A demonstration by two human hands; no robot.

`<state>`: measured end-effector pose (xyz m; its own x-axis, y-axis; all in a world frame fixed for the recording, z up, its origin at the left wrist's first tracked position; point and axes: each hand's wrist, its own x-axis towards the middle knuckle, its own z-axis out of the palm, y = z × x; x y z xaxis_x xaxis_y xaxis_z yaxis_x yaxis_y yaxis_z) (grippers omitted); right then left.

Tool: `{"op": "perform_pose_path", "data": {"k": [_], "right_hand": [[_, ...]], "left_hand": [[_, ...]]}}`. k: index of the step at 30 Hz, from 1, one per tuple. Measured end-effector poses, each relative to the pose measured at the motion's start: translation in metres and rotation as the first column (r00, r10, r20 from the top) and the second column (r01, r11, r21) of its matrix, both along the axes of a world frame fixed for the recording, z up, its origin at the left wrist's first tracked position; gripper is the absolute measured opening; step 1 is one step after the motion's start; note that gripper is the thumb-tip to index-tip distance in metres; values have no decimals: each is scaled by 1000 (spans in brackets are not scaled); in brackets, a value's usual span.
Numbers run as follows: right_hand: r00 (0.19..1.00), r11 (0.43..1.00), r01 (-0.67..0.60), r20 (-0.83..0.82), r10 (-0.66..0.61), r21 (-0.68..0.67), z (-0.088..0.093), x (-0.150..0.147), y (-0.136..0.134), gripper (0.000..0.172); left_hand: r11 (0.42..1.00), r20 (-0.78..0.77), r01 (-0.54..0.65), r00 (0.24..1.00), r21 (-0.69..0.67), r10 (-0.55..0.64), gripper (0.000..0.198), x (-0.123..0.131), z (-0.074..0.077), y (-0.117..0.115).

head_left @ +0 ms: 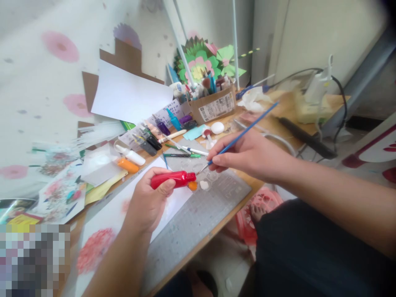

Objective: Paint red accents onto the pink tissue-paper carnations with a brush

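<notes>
My left hand [154,194] is closed around a red paint bottle [171,180], tipped sideways with its mouth toward the right. Between the fingers of my right hand [238,150] is a thin blue paintbrush [247,130], its tip close to the bottle's mouth; whether they touch I cannot tell. Just below the bottle's mouth, a dab of orange paint [192,185] and a dab of white paint [204,185] show on a clear palette. Under my left forearm lies a white paper [123,210] with a red flower painting [95,249] on it.
A grey cutting mat [182,231] covers the front of the wooden desk. Paint bottles, among them an orange one [128,165] and a white one [131,154], lie along the back. A cardboard box [213,105] of brushes stands behind. Cables and a black rod [306,136] are at right.
</notes>
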<state>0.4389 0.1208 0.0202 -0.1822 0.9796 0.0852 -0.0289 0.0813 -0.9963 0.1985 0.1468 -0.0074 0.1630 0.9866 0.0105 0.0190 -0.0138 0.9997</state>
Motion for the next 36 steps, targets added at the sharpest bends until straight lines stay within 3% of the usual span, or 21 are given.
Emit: {"op": "perform_pose_path", "data": {"k": [21, 36], "right_hand": [[997, 1000, 14, 82, -15, 4, 0, -3, 0, 14], [987, 1000, 0, 161, -3, 18, -2, -1, -1, 8]], "left_hand": [[1000, -53, -14, 999, 2, 14, 32, -1, 0, 0], [1000, 15, 18, 1000, -8, -18, 30, 0, -4, 0]]}}
